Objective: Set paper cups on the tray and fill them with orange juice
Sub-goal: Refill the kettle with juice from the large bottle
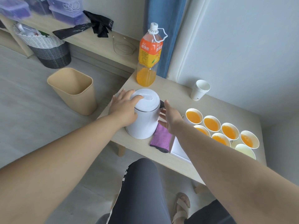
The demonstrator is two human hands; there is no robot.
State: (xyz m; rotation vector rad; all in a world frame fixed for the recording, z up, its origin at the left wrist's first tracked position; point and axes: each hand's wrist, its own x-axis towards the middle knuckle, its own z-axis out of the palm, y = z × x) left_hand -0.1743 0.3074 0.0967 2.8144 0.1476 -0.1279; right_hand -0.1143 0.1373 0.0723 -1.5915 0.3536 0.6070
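Several paper cups (212, 123) filled with orange juice stand on a white tray (178, 149) at the right of the low table; one cup (245, 151) at the tray's near right holds no juice. A stack of spare paper cups (200, 89) stands behind them. The capped orange juice bottle (148, 59) stands upright at the table's far left corner, about a third full. A white kettle (144, 113) sits at the table's left end. My left hand (123, 109) rests on its lid and side with fingers spread. My right hand (169, 118) is open beside the kettle's dark handle.
A purple cloth (160, 139) lies between kettle and tray. A beige bin (72, 89) stands on the floor left of the table, a woven basket (48, 47) behind it. A shelf with plastic boxes (64, 8) runs along the back. My legs are below the table edge.
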